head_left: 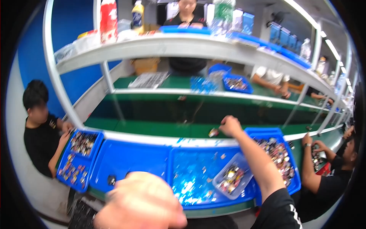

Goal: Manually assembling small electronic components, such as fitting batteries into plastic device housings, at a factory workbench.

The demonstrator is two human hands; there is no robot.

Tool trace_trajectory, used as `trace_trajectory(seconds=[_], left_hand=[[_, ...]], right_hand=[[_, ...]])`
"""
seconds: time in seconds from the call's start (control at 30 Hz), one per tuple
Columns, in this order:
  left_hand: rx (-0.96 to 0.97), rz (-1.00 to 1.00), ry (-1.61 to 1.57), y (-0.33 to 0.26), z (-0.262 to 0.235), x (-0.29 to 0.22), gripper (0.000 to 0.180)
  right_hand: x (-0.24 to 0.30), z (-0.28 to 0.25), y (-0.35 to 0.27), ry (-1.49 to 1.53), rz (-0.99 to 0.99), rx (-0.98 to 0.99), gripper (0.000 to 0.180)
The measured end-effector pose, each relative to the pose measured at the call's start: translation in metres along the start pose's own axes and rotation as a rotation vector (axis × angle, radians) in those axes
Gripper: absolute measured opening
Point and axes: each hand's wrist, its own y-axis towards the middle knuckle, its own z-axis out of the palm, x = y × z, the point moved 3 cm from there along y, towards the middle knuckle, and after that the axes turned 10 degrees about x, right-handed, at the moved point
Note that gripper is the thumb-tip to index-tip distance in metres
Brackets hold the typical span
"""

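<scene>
My right hand reaches forward over the green work surface beyond the trays, its fingers curled together. Just left of its fingertips is a small shiny gold-and-silver part; whether the fingers touch it I cannot tell. Close to the camera, my left hand is large and smeared by motion above the front of the blue trays, its fingers hidden. Under my right forearm, a clear plastic tub of small mixed parts stands tilted in the right compartment of a blue tray. A small black part lies in the left compartment.
At right stands a blue bin heaped with small parts; at left, blue trays hold more. A white shelf with bottles spans above the green surface. Co-workers sit at left, right and across.
</scene>
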Motion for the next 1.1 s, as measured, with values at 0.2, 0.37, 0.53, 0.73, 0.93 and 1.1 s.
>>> trace_trajectory(seconds=[0.2,0.37,0.53,0.73,0.93,1.1], left_hand=[[0.79,0.209,0.702,-0.106,0.049,0.102,0.021],[0.748,0.366,0.695,-0.13,0.052,0.111,0.027],[0.761,0.268,0.685,-0.129,0.045,0.116,0.026],[0.591,0.186,0.661,-0.128,0.038,0.102,0.007],[0.592,0.158,0.667,-0.118,0.036,0.097,0.018],[0.611,0.137,0.637,-0.118,0.04,0.104,0.027]], right_hand=[[0.053,-0.115,-0.084,-0.057,-0.49,0.27,0.017],[0.032,-0.205,-0.116,0.08,-0.606,-0.204,0.013],[-0.02,-0.262,-0.11,0.182,-0.443,-0.846,0.01],[0.003,-0.343,-0.055,0.125,-0.336,-0.998,0.012],[0.008,-0.367,0.038,-0.214,-0.112,-0.323,0.033],[0.006,-0.373,0.054,-0.273,0.049,-0.284,0.032]])
